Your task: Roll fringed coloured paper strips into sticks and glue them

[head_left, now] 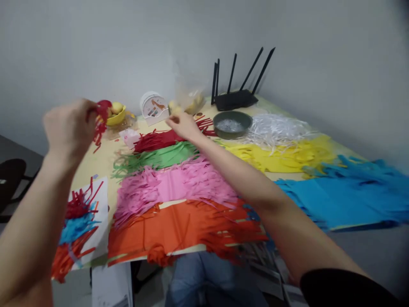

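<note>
My left hand is raised over the table's left side, its fingers closed on a small bunch of red paper strips that dangle down. Farther back, my right hand hovers at the far edge of the red fringed paper in a pinch; whether anything is between its fingertips I cannot make out. In front of the red sheet lie green fringed paper, pink fringed paper and orange fringed paper. At the lower left, red, blue and orange strips rest on a white sheet.
At the back stand a yellow bowl, a round white holder with a giraffe picture, a dark bowl and a black router. White shreds, yellow fringed paper and blue fringed paper spread on the right.
</note>
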`<state>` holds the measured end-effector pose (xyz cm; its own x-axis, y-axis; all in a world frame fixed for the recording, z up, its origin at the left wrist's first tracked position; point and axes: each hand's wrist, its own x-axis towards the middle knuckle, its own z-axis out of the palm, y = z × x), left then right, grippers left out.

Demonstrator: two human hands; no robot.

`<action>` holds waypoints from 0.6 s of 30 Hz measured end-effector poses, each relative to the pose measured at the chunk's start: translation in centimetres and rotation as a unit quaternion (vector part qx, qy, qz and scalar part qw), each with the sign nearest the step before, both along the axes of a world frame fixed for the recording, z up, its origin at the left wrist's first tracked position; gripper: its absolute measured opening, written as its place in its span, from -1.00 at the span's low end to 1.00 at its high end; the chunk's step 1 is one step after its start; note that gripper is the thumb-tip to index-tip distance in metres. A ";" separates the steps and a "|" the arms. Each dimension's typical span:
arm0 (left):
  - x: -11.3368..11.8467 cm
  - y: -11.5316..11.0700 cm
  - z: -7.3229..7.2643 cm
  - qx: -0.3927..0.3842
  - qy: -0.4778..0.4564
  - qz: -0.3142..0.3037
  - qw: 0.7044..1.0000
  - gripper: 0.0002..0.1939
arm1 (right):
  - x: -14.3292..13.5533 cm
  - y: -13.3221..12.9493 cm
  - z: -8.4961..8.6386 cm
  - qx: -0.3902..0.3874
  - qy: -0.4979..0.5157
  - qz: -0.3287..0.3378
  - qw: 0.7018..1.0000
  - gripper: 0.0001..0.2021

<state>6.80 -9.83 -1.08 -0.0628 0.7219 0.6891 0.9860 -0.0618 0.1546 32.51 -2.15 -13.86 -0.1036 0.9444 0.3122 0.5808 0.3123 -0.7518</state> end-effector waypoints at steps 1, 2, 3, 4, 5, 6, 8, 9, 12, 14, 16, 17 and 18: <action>1.1 -1.4 -0.7 -0.018 0.049 -0.011 0.999 -0.75 | -1.0 -2.6 1.2 0.052 0.008 0.047 0.998 -0.65; 2.2 -2.6 -1.3 -0.036 0.102 -0.029 0.994 -0.75 | -2.0 -5.2 2.2 0.096 0.006 0.075 0.992 -0.59; 3.1 -3.9 -2.0 -0.052 0.144 -0.053 0.987 -0.74 | -3.0 -7.7 3.0 0.130 -0.011 0.092 0.987 -0.53; 4.0 -5.0 -2.6 -0.056 0.146 -0.075 0.985 -0.75 | -3.8 -9.9 3.4 0.153 -0.034 0.105 0.982 -0.48; 4.8 -6.1 -3.1 -0.063 0.133 -0.096 0.984 -0.76 | -4.5 -11.7 3.6 0.168 -0.057 0.112 0.978 -0.42; 5.5 -7.2 -3.6 -0.073 0.116 -0.117 0.984 -0.77 | -5.0 -13.1 3.5 0.176 -0.078 0.112 0.975 -0.37; 6.5 -9.1 -4.5 -0.091 0.074 -0.148 0.982 -0.79 | -5.3 -14.9 3.0 0.182 -0.103 0.105 0.972 -0.37; 6.8 -9.9 -4.9 -0.097 0.055 -0.158 0.981 -0.80 | -5.1 -15.4 2.7 0.179 -0.109 0.101 0.973 -0.40; 6.7 -12.0 -5.6 -0.102 0.019 -0.178 0.979 -0.82 | -3.3 -16.2 2.4 0.138 -0.137 0.091 0.977 -0.52; 6.0 -13.0 -5.8 -0.097 -0.002 -0.200 0.975 -0.82 | -1.6 -17.0 3.2 0.101 -0.162 0.096 0.977 -0.58; 5.1 -13.7 -5.8 -0.113 -0.037 -0.241 0.963 -0.81 | 0.2 -18.1 4.5 0.070 -0.172 0.123 0.975 -0.65; 4.7 -13.9 -5.7 -0.140 -0.060 -0.263 0.953 -0.81 | 1.0 -18.8 5.2 0.056 -0.172 0.138 0.974 -0.67; 4.4 -14.0 -5.7 -0.177 -0.089 -0.284 0.938 -0.80 | 1.8 -19.4 5.9 0.043 -0.171 0.149 0.973 -0.68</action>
<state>11.21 -23.84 -6.82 0.3099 0.8556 0.4147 0.7656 -0.4832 0.4247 34.31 -21.58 -7.98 -0.4813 0.8281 0.2874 0.6666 0.5587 -0.4935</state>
